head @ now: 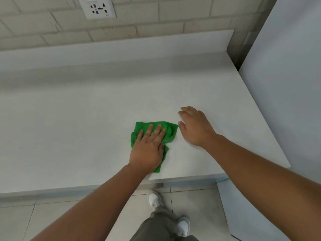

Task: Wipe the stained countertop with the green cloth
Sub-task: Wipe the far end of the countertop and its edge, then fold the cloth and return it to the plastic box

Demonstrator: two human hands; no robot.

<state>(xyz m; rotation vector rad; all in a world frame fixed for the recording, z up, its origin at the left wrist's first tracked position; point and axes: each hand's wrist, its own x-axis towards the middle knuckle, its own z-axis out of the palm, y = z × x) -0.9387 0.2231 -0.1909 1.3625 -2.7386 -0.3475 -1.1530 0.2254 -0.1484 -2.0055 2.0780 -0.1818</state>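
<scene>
Currently I count one green cloth (171,130), two hands: left hand (147,150) flat, fingers spread, pressing cloth on countertop (69,127); right hand (194,126) fingers loosely apart, empty, beside cloth.

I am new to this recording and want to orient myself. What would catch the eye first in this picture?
The bright green cloth stands out on the pale countertop, pressed flat under the left hand. Just right of it, the right hand rests open on the bare surface. On the brick wall behind, a white wall socket sits at the top.
</scene>
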